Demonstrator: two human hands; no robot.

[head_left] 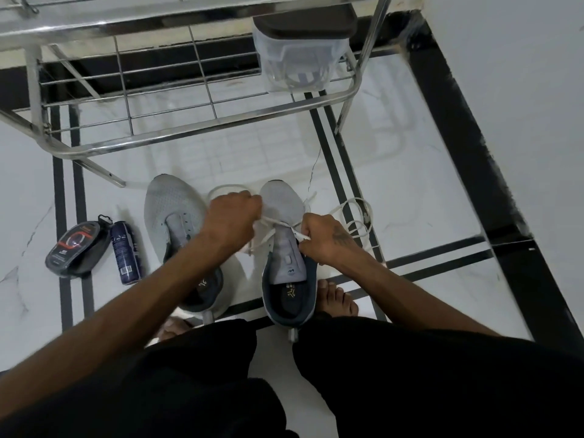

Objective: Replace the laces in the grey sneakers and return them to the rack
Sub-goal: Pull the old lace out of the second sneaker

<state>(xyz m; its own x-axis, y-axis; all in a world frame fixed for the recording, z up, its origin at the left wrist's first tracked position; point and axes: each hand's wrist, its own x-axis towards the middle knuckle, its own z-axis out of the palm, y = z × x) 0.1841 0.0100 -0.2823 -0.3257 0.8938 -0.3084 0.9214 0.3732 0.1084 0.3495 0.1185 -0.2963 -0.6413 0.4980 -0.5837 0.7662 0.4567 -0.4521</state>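
White flat lace (pixel 268 220) is pinched by the left hand (pixel 232 216) and right hand (pixel 322 237) over the grey mesh sneaker (pixel 282 210) between them.

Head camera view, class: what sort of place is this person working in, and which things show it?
Probably a home entryway or hallway corner. A steel shoe rack stands on a polished white tiled floor by a wall, with a shoe-polish tin and spray can lying beside the grey sneakers.
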